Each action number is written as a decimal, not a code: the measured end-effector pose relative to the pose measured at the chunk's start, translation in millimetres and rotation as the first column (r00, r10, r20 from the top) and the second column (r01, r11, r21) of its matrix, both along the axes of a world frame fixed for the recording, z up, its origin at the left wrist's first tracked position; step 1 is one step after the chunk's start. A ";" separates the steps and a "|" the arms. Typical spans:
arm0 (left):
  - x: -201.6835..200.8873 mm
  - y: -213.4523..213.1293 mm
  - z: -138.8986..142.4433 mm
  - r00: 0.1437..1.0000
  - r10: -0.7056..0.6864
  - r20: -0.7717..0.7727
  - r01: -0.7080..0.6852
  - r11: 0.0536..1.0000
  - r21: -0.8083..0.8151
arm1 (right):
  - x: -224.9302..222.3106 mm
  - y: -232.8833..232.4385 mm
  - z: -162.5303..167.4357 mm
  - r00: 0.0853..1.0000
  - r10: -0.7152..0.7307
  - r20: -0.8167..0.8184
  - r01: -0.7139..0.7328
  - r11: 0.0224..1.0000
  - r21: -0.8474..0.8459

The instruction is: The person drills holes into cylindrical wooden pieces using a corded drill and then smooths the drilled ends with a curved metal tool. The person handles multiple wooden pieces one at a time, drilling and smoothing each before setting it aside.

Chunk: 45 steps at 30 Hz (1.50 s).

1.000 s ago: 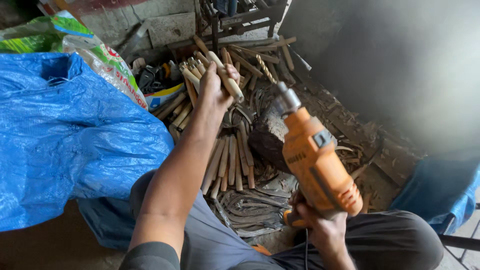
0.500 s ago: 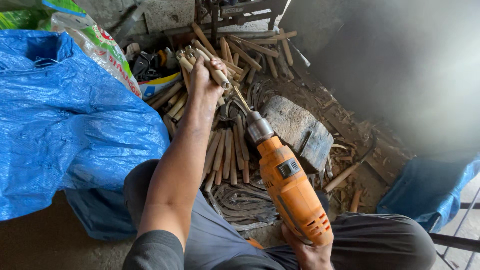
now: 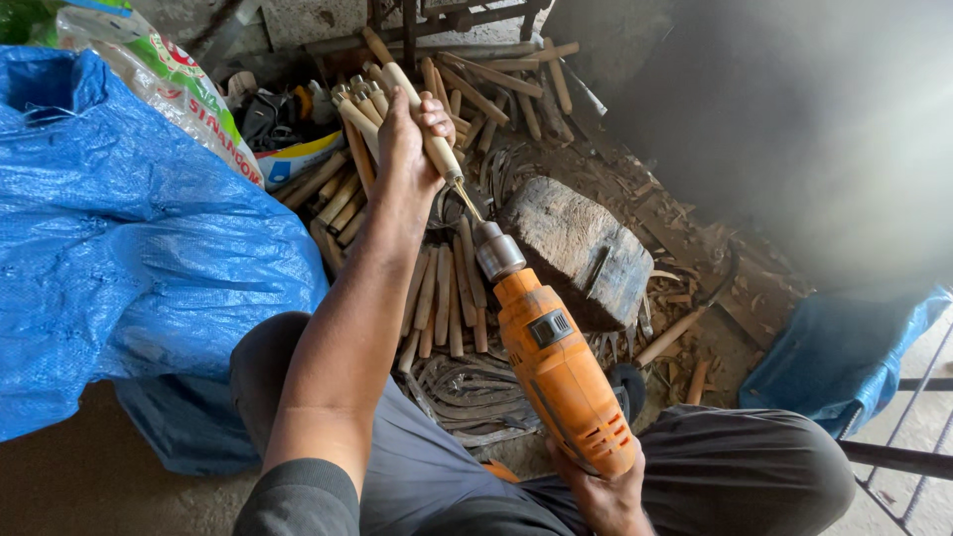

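Observation:
My left hand [image 3: 409, 141] is stretched forward and grips a pale wooden handle [image 3: 422, 121], held at a slant. My right hand [image 3: 603, 488], near my lap at the bottom, holds an orange power drill [image 3: 558, 369] that points up and to the left. The drill's thin bit [image 3: 467, 201] meets the lower end of the wooden handle. Below the hand, a heap of similar wooden handles [image 3: 444, 298] lies on the ground.
A blue tarpaulin [image 3: 129, 248] covers a bulk on the left, with a printed sack [image 3: 164, 79] behind it. A rough wooden block [image 3: 581, 248] sits right of the drill amid chips and sticks. More blue sheet [image 3: 844, 347] lies at the right. Curved metal blades [image 3: 476, 392] lie near my knees.
The drill has swung down and left, from beside the block to the handle's end. My left hand has tilted the handle toward the bit.

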<state>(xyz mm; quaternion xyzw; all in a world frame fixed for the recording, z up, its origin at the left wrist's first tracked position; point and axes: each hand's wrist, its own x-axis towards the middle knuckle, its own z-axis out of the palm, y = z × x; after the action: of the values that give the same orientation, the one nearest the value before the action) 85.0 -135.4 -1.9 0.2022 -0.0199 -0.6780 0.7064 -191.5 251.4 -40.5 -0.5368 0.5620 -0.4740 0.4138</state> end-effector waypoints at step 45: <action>-24.3 4.3 -8.0 0.997 -0.059 -0.042 0.057 0.997 -0.048 | 39.5 -10.3 35.7 0.989 -0.063 -0.133 0.039 0.983 -0.178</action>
<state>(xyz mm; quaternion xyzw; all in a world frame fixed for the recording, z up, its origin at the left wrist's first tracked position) 60.7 -131.1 -9.9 0.1703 -0.0264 -0.7016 0.6914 -152.0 241.1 -4.8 -0.5882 0.5590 -0.4937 0.3127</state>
